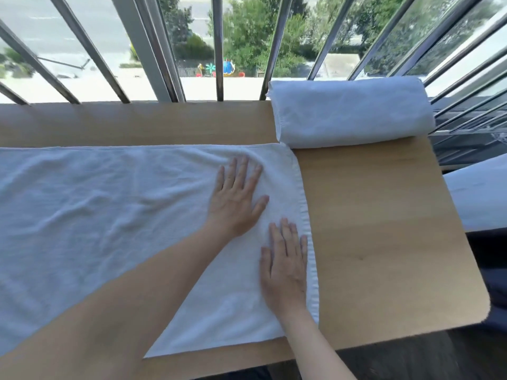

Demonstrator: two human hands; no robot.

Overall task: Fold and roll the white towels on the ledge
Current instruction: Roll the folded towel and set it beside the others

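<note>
A long white towel [96,209] lies spread flat across the wooden ledge [384,229], running off the left edge of view, with wrinkles in its left half. My left hand [236,198] presses flat on the towel near its right end, fingers straight and spread. My right hand [285,267] lies flat just below it, fingers straight, close to the towel's hemmed right edge. A second white towel [351,111], rolled into a thick cylinder, sits at the back right of the ledge against the window bars.
Metal window bars [219,48] stand along the far side of the ledge, with trees and a street beyond. Bare wood shows right of the flat towel. A white-covered surface [480,198] lies past the ledge's right edge, and dark fabric sits below the front edge.
</note>
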